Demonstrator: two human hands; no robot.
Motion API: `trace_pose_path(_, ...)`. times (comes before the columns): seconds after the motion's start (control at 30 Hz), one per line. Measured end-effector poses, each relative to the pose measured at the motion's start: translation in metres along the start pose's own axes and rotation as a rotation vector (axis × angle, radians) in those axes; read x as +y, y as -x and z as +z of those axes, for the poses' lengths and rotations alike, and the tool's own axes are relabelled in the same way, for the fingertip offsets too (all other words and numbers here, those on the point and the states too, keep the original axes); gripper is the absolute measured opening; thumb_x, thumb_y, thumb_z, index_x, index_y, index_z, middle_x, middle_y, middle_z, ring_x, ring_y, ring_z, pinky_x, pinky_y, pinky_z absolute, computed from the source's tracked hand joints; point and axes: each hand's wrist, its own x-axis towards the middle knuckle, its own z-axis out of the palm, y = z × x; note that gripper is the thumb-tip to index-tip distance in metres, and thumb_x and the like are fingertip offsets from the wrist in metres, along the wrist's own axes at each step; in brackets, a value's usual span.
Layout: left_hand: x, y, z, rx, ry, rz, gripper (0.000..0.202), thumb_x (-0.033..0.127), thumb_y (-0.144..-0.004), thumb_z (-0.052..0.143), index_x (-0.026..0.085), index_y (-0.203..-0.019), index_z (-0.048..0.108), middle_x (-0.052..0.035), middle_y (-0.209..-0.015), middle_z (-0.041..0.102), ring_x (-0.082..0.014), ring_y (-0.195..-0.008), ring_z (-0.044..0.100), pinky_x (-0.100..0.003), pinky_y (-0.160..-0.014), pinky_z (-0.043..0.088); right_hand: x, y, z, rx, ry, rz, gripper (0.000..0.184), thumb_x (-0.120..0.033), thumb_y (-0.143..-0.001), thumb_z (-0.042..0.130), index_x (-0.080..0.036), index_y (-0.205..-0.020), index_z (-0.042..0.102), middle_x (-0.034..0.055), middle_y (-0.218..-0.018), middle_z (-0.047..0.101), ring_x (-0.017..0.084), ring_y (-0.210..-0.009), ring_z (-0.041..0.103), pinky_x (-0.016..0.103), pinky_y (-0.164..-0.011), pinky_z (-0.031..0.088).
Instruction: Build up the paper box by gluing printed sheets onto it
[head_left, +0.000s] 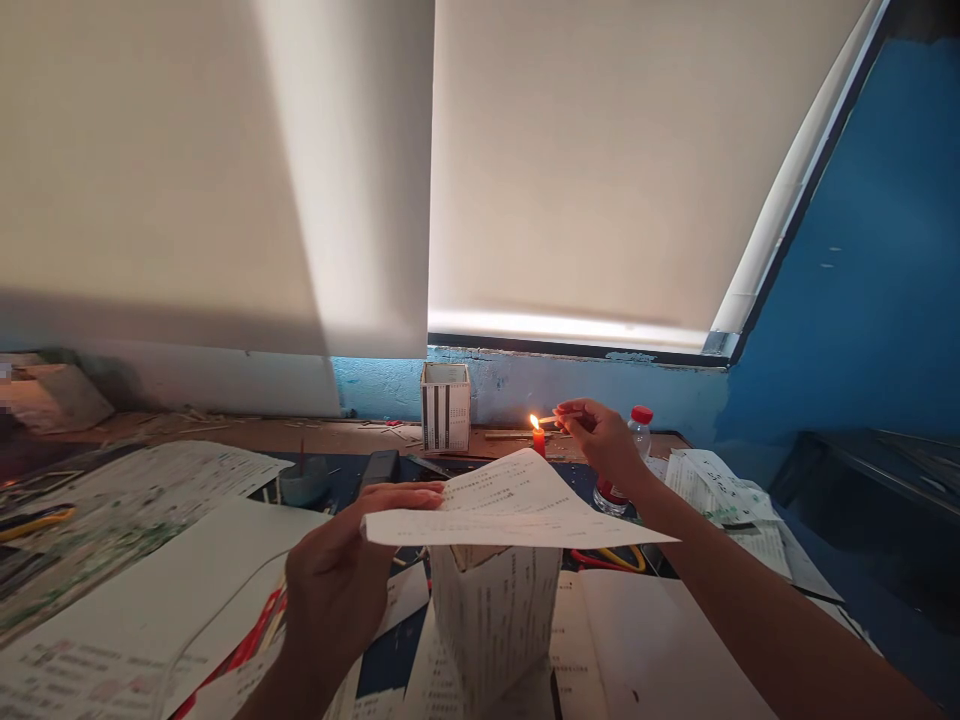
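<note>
My left hand (352, 570) grips the left edge of a printed paper sheet (510, 505) and holds it level above an open-topped paper box (495, 625) in front of me. My right hand (600, 440) reaches forward and pinches a thin stick (553, 419), whose tip sits at the flame of a short red lit candle (538, 438). The candle stands on the desk behind the sheet. Part of the box top is hidden by the sheet.
A small striped paper box (445, 407) stands by the wall under the blinds. A plastic bottle with a red cap (637, 440) is behind my right wrist. Printed papers (150, 490) cover the desk, with scissors (607, 558) and a small dark bowl (302, 482) among them.
</note>
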Motion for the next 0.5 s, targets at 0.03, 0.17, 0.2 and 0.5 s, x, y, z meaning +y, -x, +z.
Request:
trace_pose_path(0.03, 0.0003, -0.0002, 0.0005, 0.000, 0.018, -0.006, 0.022, 0.044, -0.094, 0.069, 0.029, -0.089, 0.084, -0.0065, -0.099, 0.079, -0.0273, -0.102, 0.072, -0.037, -0.090, 0.057, 0.0004, 0.0001, 0.0000, -0.004, 0.001, -0.003, 0.028, -0.034, -0.103, 0.065, -0.019, -0.127, 0.066, 0.0096, -0.128, 0.068, 0.023, -0.104, 0.070, 0.044, -0.089, 0.061)
trace_pose_path(0.17, -0.0012, -0.0005, 0.0009, -0.002, 0.060, -0.007, 0.021, 0.044, -0.092, 0.072, 0.027, -0.089, 0.084, -0.0075, -0.097, 0.079, -0.0277, -0.102, 0.073, -0.037, -0.089, 0.058, 0.0015, 0.0007, 0.0006, -0.002, -0.001, -0.010, 0.029, -0.035, -0.103, 0.065, -0.019, -0.127, 0.066, 0.0095, -0.127, 0.068, 0.023, -0.104, 0.070, 0.044, -0.089, 0.061)
trace_pose_path(0.2, -0.0019, -0.0004, 0.0005, -0.002, 0.049, -0.008, 0.021, 0.043, -0.092, 0.071, 0.027, -0.089, 0.084, -0.0078, -0.098, 0.079, -0.0279, -0.102, 0.073, -0.038, -0.088, 0.059, 0.0016, 0.0009, 0.0008, 0.000, -0.002, -0.010, 0.029, -0.035, -0.103, 0.065, -0.019, -0.127, 0.066, 0.0095, -0.127, 0.068, 0.023, -0.104, 0.070, 0.044, -0.089, 0.061)
trace_pose_path(0.5, -0.0026, 0.0005, -0.0011, -0.018, 0.018, 0.013, 0.019, 0.040, -0.095, 0.067, 0.030, -0.092, 0.083, -0.0084, -0.100, 0.079, -0.0307, -0.105, 0.072, -0.041, -0.088, 0.059, -0.0015, 0.0012, 0.0013, -0.009, -0.004, -0.014, 0.028, -0.035, -0.103, 0.065, -0.019, -0.126, 0.066, 0.0094, -0.126, 0.069, 0.023, -0.103, 0.071, 0.043, -0.088, 0.061)
